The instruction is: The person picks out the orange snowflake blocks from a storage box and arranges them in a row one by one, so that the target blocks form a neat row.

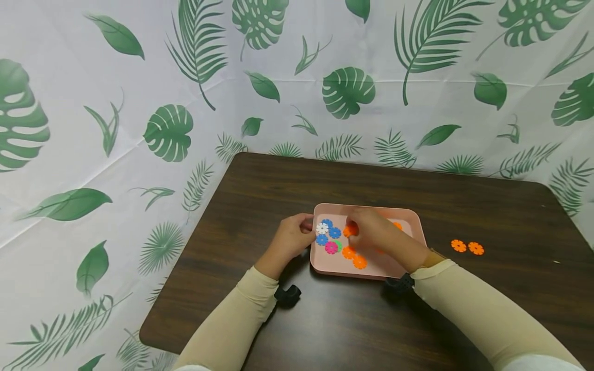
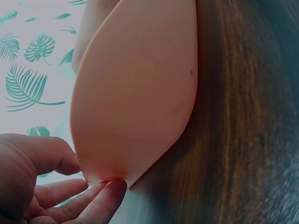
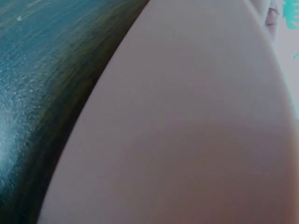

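Note:
A pink tray (image 1: 394, 270) lies on the table with several small notched plastic discs in it. My left hand (image 1: 290, 238) grips the tray's left end, its fingertips against the end wall in the left wrist view. Over the middle of the tray, my right hand (image 1: 378, 234) pinches an orange notched disc (image 1: 349, 230) that its fingers partly cover. Left of it lie blue discs (image 1: 334, 233), a white disc (image 1: 322, 228), a pink disc (image 1: 331, 248) and a partly covered green disc (image 1: 339, 246). In the right wrist view the tray's wall (image 3: 187, 93) hides my right fingers.
Two orange discs (image 1: 467, 247) lie side by side on the dark wooden table (image 1: 278, 180), right of the tray. More orange discs (image 1: 359, 262) sit near the tray's front. A leaf-patterned cloth (image 1: 297, 93) hangs behind and left of the table.

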{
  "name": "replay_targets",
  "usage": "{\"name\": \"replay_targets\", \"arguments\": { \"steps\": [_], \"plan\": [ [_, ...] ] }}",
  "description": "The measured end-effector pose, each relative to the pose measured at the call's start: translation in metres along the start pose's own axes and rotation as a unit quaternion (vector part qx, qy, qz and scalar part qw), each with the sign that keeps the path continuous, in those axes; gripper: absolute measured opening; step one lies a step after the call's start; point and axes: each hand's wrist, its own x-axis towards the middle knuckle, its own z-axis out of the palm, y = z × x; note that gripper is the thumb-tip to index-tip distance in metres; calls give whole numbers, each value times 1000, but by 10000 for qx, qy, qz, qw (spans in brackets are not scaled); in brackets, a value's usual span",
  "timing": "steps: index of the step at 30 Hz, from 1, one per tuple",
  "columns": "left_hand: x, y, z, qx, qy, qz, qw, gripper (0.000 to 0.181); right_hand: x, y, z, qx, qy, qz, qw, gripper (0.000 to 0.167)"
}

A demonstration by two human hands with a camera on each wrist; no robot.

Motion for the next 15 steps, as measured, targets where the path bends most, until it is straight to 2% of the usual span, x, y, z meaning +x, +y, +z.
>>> {"name": "replay_targets", "arguments": {
  "steps": [4, 7, 12, 15],
  "plan": [
    [-1, 1, 0, 0, 14, -14, 10000, 49, -2, 3, -4, 104, 62, 8, 9999, 33],
    [-2, 1, 0, 0, 15, -41, 10000, 49, -7, 4, -10, 214, 67, 176, 9996, 32],
    [-1, 1, 0, -2, -14, -65, 10000, 50, -20, 10, -25, 284, 157, 475, 9983, 35],
    [-1, 1, 0, -31, -14, -54, 10000, 51, -31, 21, -36, 251, 301, 489, 9980, 35]
  ]
}}
